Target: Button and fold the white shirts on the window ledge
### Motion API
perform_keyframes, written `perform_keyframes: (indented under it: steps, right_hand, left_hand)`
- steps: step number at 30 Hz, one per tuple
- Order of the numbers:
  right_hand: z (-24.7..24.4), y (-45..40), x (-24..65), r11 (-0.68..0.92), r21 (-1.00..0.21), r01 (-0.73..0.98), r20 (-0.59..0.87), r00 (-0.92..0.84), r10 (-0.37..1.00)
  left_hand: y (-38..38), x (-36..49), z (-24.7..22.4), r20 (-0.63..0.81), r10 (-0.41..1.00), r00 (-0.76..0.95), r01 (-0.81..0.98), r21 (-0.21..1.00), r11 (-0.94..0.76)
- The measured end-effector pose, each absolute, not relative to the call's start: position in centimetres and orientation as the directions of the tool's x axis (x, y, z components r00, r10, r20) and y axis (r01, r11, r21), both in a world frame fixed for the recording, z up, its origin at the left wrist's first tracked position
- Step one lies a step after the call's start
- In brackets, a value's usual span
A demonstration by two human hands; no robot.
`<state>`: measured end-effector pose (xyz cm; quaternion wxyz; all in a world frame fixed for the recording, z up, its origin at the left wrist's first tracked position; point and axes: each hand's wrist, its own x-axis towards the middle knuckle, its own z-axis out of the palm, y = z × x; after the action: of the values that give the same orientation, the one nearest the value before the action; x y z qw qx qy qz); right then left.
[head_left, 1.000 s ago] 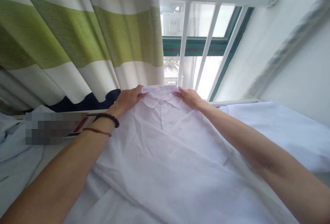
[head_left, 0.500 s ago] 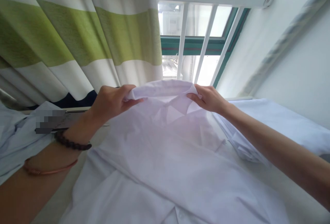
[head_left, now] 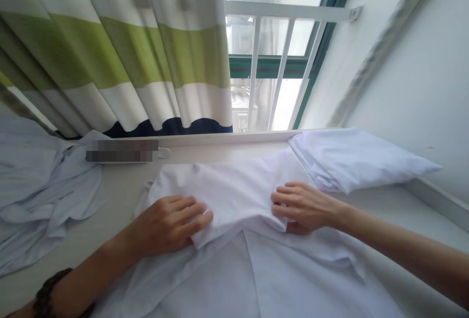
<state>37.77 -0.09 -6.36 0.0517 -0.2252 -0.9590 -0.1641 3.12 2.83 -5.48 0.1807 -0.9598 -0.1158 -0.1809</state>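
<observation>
From where I stand, the shirt (head_left: 242,191) lies mid-table (head_left: 120,201), right before the person, the left hand (head_left: 172,222) on its left part, the right hand (head_left: 306,208) on its right. A heap of clothes (head_left: 40,201) sits well to the left; beside it, toward the back edge, is something too blurred to name. Folded cloth (head_left: 362,159) rests just beside the shirt, back right, near the wall (head_left: 421,98). Behind the table, a curtain (head_left: 154,59) hangs left of a railing (head_left: 289,10), with the window (head_left: 267,66) beyond.

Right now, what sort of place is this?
Likely a bedroom or dorm room, though I can't be sure: a green-banded curtain, a white barred railing across a window, and a white shirt on a pale rimmed surface.
</observation>
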Motion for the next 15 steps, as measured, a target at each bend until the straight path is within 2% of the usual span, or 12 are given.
perform_keyframes:
  steps: [3,6,8,12,15]
  right_hand:
    - [-5.8,0.0,37.9,0.808,0.297,0.509,0.267,-0.857,0.441]
    - [-4.8,0.3,38.8,0.811,0.243,0.531,0.376,-0.823,0.426]
    - [-4.4,-0.1,39.2,0.835,0.177,0.522,0.343,-0.828,0.445]
    - [-4.4,-1.5,38.4,0.841,-0.05,0.538,0.142,-0.83,0.539]
    - [-4.2,-2.2,37.0,0.798,-0.117,0.591,0.154,-0.783,0.602]
  left_hand:
    - [3.2,3.1,-4.6,0.437,0.074,0.897,0.224,-0.303,-0.926]
    - [3.5,2.9,-3.1,0.484,0.149,0.862,0.281,-0.212,-0.936]
    - [3.2,2.9,-2.8,0.424,0.156,0.892,0.25,-0.174,-0.953]
    - [1.7,4.0,-3.7,0.331,0.144,0.933,0.165,-0.038,-0.986]
    - [0.5,5.6,-4.3,0.349,0.228,0.909,0.233,0.029,-0.972]
